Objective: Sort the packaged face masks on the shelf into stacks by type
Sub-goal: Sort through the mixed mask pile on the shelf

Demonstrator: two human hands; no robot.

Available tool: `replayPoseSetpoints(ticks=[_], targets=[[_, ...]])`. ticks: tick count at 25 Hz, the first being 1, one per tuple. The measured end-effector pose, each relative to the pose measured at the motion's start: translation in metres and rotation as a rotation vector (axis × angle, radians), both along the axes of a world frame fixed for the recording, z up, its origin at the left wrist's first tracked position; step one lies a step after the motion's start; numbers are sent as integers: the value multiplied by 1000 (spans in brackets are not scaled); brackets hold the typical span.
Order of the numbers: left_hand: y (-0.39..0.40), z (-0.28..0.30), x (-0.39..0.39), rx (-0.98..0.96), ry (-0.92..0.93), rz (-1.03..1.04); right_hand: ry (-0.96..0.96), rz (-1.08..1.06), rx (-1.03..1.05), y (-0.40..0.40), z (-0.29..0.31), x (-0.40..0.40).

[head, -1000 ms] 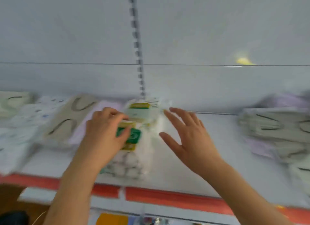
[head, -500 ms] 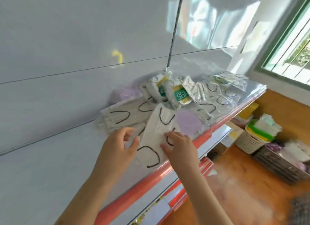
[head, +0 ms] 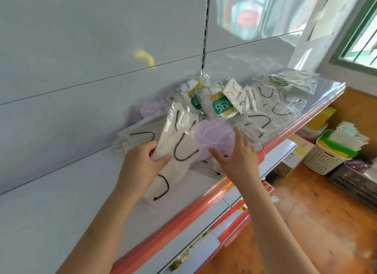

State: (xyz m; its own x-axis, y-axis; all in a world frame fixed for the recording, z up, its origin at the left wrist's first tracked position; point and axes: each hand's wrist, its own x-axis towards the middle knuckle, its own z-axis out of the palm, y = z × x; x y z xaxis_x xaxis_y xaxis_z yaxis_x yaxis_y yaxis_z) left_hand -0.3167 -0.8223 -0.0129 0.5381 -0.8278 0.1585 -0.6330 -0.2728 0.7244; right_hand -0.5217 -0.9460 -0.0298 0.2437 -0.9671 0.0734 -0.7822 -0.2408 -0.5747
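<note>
at frame centre on the shelf (head: 61, 222), the left hand (head: 140, 167) gripped a white mask pack (head: 175, 143) while the right hand (head: 238, 159), fingers released, touched the purple pack (head: 212, 134); slippery wrappers risked sliding off the red edge (head: 204, 204).

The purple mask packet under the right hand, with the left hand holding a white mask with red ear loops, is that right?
Not quite: in the head view the white mask in the left hand has black ear loops, not red. The right hand does rest on the purple mask packet.
</note>
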Motion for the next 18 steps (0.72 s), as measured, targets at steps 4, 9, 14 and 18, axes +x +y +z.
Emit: replayPoseSetpoints(ticks=[4, 9, 14, 18], targets=[[13, 2, 15, -41, 47, 73, -46, -69, -20, -28, 3, 16], [38, 8, 46, -122, 131, 291, -434, 110, -105, -36, 15, 44], [95, 21, 92, -328, 46, 696, -256, 246, -27, -15, 3, 87], [95, 40, 85, -593, 407, 631, -237, 671, -7, -3, 1, 84]])
